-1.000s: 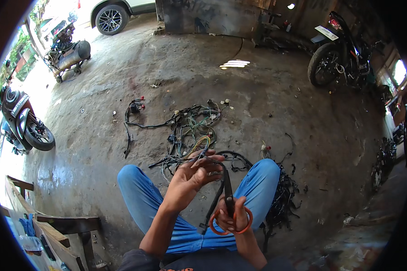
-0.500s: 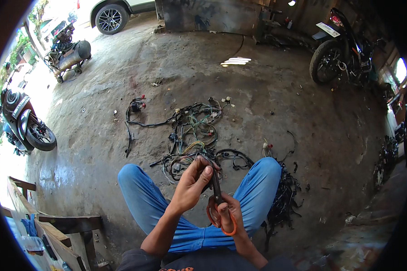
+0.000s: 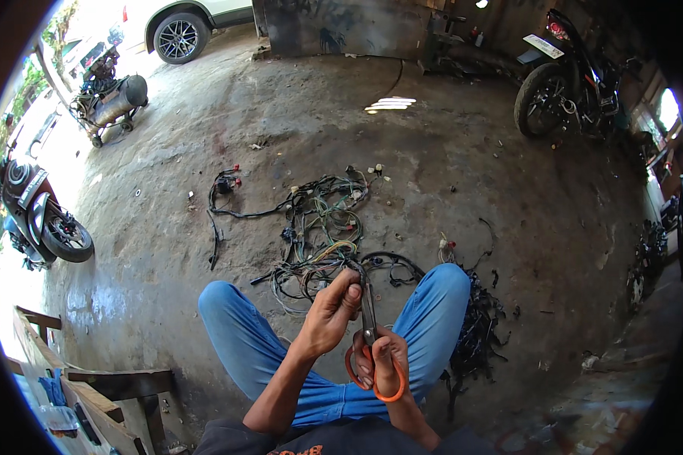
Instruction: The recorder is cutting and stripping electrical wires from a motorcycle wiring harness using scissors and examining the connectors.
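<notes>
My left hand (image 3: pixel 332 307) is closed on a dark wire bundle (image 3: pixel 357 267), its fingertips beside the scissor blades. My right hand (image 3: pixel 383 358) grips scissors (image 3: pixel 369 331) with orange loop handles, their long dark blades pointing away from me along the bundle; exactly what lies between the blades is unclear. A tangled wiring harness (image 3: pixel 332 212), with coloured wires and several connectors, lies on the concrete floor just beyond my hands, between and past my jean-clad knees. A heap of black tape-like scraps (image 3: pixel 474 330) lies beside my right knee.
Motorbikes stand at left (image 3: pixel 42 212) and back right (image 3: pixel 554 95). A wheeled air compressor (image 3: pixel 118 102) stands back left, a white car (image 3: pixel 212 19) at the back. A wooden bench (image 3: pixel 114 379) is near my left, dark clutter (image 3: pixel 649 258) along the right side.
My left hand has gone from loosely spread fingers among the wires to a closed grip beside the blades. The scissors in my right hand have shifted slightly left and now stand more upright.
</notes>
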Demonstrator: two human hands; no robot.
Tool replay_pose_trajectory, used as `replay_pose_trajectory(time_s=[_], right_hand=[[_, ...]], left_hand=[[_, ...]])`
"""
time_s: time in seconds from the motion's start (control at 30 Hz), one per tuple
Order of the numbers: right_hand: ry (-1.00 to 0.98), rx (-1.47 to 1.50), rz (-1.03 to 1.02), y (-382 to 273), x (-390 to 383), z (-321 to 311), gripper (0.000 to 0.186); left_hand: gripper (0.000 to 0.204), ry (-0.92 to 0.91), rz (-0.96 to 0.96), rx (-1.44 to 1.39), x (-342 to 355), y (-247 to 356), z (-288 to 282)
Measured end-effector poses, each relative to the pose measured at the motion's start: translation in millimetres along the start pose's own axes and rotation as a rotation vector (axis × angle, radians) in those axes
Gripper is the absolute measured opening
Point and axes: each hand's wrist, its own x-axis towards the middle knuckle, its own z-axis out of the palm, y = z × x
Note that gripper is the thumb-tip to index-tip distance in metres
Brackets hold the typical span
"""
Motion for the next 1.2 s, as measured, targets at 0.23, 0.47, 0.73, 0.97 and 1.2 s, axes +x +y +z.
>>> replay_pose_trajectory(time_s=[0.23, 0.47, 0.73, 0.97, 1.2], right_hand=[[-0.037, 0.178, 0.137, 1.4, -8.2, -8.0, 0.062], [-0.050, 0.237, 0.183, -8.4, -10.6, -5.5, 0.062], [0.018, 0.054, 0.133, -14.1, -10.2, -6.6, 0.054], [0.093, 0.043, 0.084, -6.4, -12.9, -6.9, 0.048], [0.102, 0.031, 0.083, -9.9, -10.3, -6.8, 0.053]], left_hand=[[0.025, -0.038, 0.073, 0.128, -1.3, -7.5, -4.8], [0.010, -0.056, 0.216, 0.317, -0.8, -2.5, -6.9], [0.006, -0.072, 0.318, 0.441, 5.2, 1.9, -5.2], [0.005, -0.115, 0.275, 0.427, 3.9, 0.4, 3.7], [0.004, -0.062, 0.298, 0.383, 3.1, 0.8, 11.8]])
